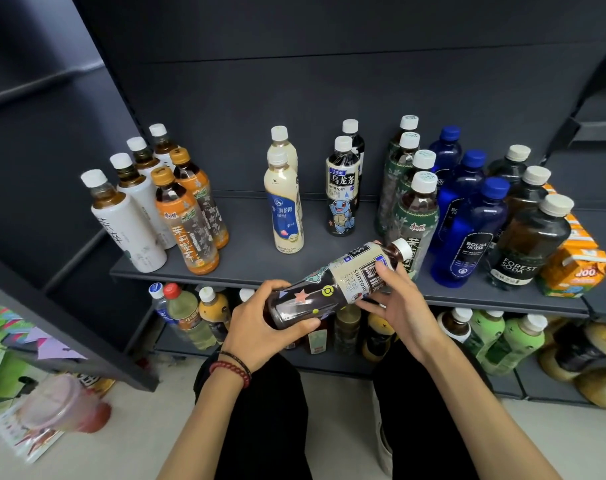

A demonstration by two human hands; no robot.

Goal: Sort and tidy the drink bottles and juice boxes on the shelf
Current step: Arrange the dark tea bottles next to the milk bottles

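I hold a dark oolong tea bottle (pixel 332 282) tilted on its side in front of the shelf edge, cap pointing up to the right. My left hand (pixel 260 323) grips its base; my right hand (pixel 398 299) holds its upper label part. On the grey shelf (pixel 246 261) stand two matching oolong bottles (pixel 343 188) in the middle, two cream milk-tea bottles (pixel 284 202) left of them, white-labelled tea bottles (pixel 128 216) and orange jasmine tea bottles (pixel 187 216) at the left. Green jasmine tea bottles (pixel 412 199), blue soda bottles (pixel 467 216), dark soda bottles (pixel 530 237) and orange juice boxes (pixel 575 268) fill the right.
A lower shelf (pixel 329 362) carries more bottles, yellow-green ones at the left (pixel 187 317) and green ones at the right (pixel 502 341). A side rack with colourful packs (pixel 17 358) stands at the left. My knees in black trousers (pixel 260 410) are on the pale floor.
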